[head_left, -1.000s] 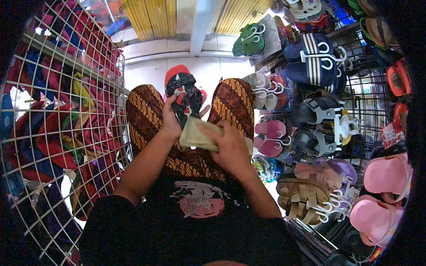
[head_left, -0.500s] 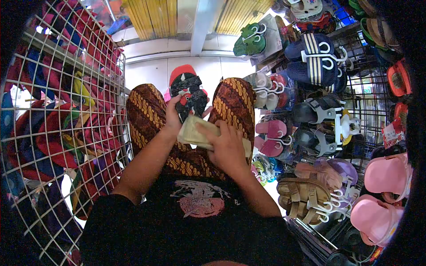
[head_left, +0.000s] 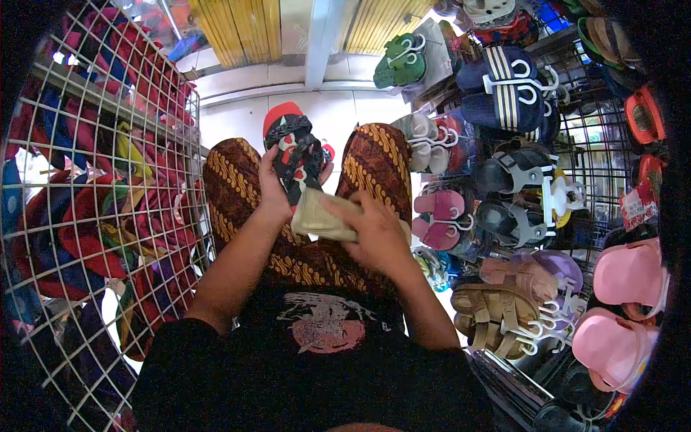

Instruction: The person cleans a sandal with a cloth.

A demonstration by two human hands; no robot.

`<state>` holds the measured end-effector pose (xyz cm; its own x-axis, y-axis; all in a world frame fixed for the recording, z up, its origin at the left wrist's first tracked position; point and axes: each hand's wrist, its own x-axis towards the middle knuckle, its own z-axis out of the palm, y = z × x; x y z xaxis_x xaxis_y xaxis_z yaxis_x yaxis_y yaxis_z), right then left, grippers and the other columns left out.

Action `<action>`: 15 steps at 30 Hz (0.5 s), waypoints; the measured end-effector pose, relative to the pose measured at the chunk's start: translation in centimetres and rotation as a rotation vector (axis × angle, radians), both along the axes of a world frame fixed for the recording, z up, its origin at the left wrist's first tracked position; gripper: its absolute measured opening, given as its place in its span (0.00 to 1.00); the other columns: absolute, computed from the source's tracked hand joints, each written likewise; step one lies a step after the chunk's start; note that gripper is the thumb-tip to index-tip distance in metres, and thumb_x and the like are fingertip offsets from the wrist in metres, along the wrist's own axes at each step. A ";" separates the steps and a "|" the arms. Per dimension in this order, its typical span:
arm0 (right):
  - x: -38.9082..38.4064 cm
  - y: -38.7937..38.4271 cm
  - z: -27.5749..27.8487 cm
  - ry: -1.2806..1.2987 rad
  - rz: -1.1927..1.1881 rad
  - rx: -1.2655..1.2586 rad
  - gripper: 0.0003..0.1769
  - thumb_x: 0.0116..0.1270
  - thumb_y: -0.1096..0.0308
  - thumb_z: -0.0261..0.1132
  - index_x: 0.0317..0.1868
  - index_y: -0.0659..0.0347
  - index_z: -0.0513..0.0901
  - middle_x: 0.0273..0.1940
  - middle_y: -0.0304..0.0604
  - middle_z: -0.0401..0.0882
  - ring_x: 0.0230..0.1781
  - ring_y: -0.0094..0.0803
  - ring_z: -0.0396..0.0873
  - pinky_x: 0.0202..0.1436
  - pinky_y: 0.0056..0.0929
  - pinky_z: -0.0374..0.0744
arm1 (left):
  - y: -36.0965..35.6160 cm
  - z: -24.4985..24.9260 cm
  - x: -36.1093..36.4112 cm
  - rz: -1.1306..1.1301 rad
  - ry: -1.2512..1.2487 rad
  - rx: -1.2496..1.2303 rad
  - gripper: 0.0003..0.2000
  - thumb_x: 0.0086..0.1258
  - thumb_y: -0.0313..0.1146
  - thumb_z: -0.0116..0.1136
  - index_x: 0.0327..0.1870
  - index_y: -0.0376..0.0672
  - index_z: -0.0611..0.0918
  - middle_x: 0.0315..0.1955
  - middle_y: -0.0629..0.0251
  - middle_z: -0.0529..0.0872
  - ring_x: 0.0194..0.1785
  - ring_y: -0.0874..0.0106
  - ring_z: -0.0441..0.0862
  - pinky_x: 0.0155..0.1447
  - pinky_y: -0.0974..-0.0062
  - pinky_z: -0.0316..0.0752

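Note:
My left hand is closed around the side of a black and red sandal with dark straps. The sandal's red end points away from me, between my knees. In my right hand is a folded beige cloth, held against the near end of the sandal and covering it. The right fingers lie bent over the top of the cloth. A small red object shows just beyond my left fingertips, too little of it visible to name.
A white wire grid with colourful goods behind it stands on my left. On the right, racks carry navy striped slides, brown sandals, pink clogs and green sandals. White floor tiles lie ahead.
The sandal has moved slightly left and turned a little in my left hand. The cloth has shifted a little with my right hand, still at the sandal's near end.

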<state>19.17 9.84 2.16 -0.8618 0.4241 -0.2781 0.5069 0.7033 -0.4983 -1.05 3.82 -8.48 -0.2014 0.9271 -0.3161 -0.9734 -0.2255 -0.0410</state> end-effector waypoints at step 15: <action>1.7 2.9 -0.2 0.365 -0.149 -0.278 0.44 0.46 0.78 0.72 0.69 0.49 0.76 0.55 0.46 0.74 0.59 0.44 0.76 0.66 0.37 0.73 | -0.1 -0.1 -0.4 -0.057 0.156 -0.142 0.37 0.64 0.64 0.50 0.50 0.28 0.76 0.40 0.51 0.82 0.42 0.60 0.81 0.49 0.63 0.79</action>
